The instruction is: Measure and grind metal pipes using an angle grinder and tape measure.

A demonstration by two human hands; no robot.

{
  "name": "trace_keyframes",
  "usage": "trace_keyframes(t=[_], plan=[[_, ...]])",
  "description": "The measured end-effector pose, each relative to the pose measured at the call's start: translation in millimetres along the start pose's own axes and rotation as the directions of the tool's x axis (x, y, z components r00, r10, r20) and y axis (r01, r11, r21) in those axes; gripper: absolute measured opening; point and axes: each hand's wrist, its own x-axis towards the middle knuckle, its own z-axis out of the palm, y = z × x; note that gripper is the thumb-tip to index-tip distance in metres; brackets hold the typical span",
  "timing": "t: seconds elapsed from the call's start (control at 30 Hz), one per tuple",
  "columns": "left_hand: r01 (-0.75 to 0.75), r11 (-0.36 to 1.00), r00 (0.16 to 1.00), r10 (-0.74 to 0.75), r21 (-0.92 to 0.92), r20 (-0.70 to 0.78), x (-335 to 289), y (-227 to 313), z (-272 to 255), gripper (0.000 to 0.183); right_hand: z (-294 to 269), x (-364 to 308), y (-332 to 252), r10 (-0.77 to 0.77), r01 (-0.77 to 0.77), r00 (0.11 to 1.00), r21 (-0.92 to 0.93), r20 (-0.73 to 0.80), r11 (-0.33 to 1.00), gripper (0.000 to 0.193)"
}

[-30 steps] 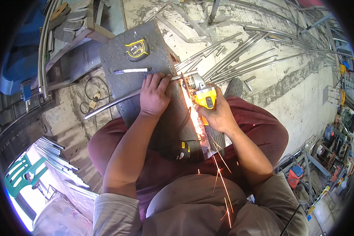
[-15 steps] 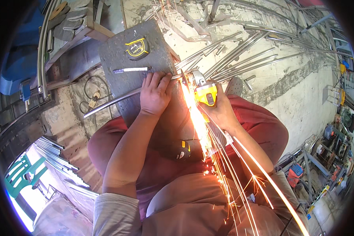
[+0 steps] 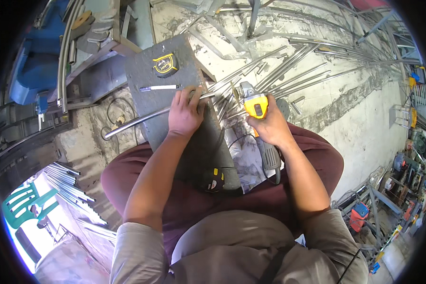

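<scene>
My left hand [image 3: 186, 112] presses a shiny metal tube [image 3: 139, 121] down on a dark board [image 3: 149, 52], with its fingers over the tube. The tube lies slantwise; its long end sticks out past the board's left edge and its short end passes the right edge. My right hand [image 3: 272, 124] is wrapped round a yellow and grey angle grinder [image 3: 257, 107], held to the right of the board. The grinder's thin disc [image 3: 235, 93] stands apart from the tube's end. Above my left hand, a white and dark marker [image 3: 159, 87] and a black and yellow tape measure [image 3: 165, 65] rest on the board.
Many metal tubes [image 3: 288, 66] lie on the floor at the upper right. A workbench with gloves [image 3: 102, 31] stands at the upper left, near a blue plastic chair [image 3: 31, 71]. Tools and a red box [image 3: 359, 215] crowd the right side. The grinder's cord [image 3: 244, 138] curves beside the board.
The bright spark stream is gone. The grinder has moved right, away from the tube and the board's edge. My left hand stays on the tube.
</scene>
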Motion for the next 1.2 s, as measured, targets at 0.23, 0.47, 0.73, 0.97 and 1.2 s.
trace_keyframes(t=[0.23,0.47,0.73,0.97,1.2], plan=[[0.069,0.997,0.978,-0.076,0.045,0.192,-17.8,69.5,18.2,0.045,-38.4,-35.5,2.5,0.071,-0.069,0.997,-0.266,-0.004,0.961,0.098],[0.168,0.972,0.917,-0.216,0.167,0.337,-40.2,91.7,5.1,0.055,-35.0,-56.3,12.2,0.029,-0.015,0.999,-0.314,0.042,0.949,0.097],[0.009,0.939,0.901,-0.158,0.345,0.405,-14.8,75.2,1.3,0.060,-19.5,-55.4,-3.8,0.018,0.021,0.995,-0.376,0.099,0.926,0.097],[-0.033,0.921,0.907,-0.136,0.388,0.398,17.6,48.0,5.2,0.062,-13.3,-41.6,-19.9,0.047,-0.015,0.996,-0.395,0.071,0.919,0.096],[0.015,0.912,0.930,-0.164,0.409,0.330,49.1,23.8,12.4,0.065,-0.2,-32.0,-26.1,-0.006,-0.004,1.000,-0.433,-0.020,0.901,0.098]])
